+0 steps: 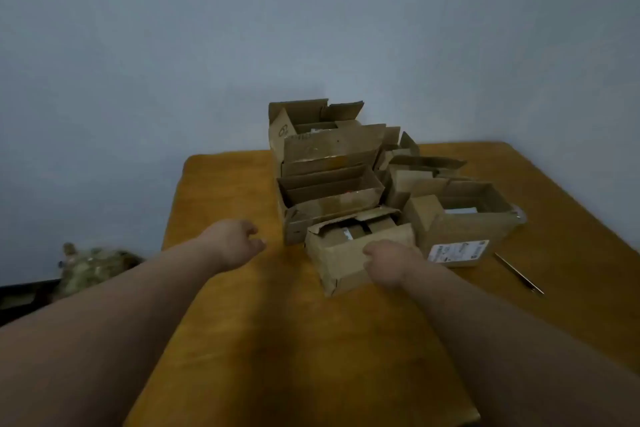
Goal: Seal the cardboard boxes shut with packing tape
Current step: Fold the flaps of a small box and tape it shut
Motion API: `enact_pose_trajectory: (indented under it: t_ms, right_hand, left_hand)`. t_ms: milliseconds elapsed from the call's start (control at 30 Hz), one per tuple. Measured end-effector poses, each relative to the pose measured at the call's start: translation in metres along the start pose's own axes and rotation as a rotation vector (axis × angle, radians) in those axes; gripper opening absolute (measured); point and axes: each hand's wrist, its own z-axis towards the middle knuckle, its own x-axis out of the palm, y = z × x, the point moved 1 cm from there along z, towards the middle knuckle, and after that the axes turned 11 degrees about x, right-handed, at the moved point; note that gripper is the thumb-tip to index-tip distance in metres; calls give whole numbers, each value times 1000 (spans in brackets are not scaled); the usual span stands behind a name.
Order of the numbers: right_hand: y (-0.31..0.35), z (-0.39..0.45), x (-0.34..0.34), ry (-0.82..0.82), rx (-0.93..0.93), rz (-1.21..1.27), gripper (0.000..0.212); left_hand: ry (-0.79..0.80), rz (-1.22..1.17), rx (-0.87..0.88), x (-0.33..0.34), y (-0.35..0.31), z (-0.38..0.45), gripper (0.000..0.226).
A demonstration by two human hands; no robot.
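Behind the orange-brown desk [225, 305] stands a plain bluish wall. On the desk sits a group of cardboard boxes [329, 163], all with open flaps, and no packing tape shows anywhere, so the sealing seems not yet started. The nearest small box [341, 253] lies at the front of the group, its long axis running left to right and slightly turned, the opening facing up. The right hand [389, 262] touches its front wall; whether this grip holds the box cannot be told. The left hand [235, 243] hovers beside it, fingers loosely curled and holding nothing. A pen-like tool [517, 273] lies on the right.
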Motion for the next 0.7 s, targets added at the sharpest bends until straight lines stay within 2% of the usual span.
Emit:
enact_pose_trajectory:
  t_ms: [200, 400, 533, 600, 700]
  right_hand:
    - [-21, 39, -4, 15, -22, 23, 52]
    - [-25, 75, -5, 60, -91, -14, 59]
    - [-22, 85, -5, 58, -106, -3, 41]
    - [-18, 84, -8, 51, -143, -5, 24]
    - [-11, 74, -12, 62, -203, -52, 8]
  left_hand:
    - [102, -31, -3, 28, -26, 31, 49]
    - [125, -61, 44, 62, -54, 62, 48]
    - [221, -176, 45, 86, -64, 68, 56]
    - [294, -236, 41, 93, -64, 65, 59]
    - [344, -208, 49, 97, -57, 58, 55]
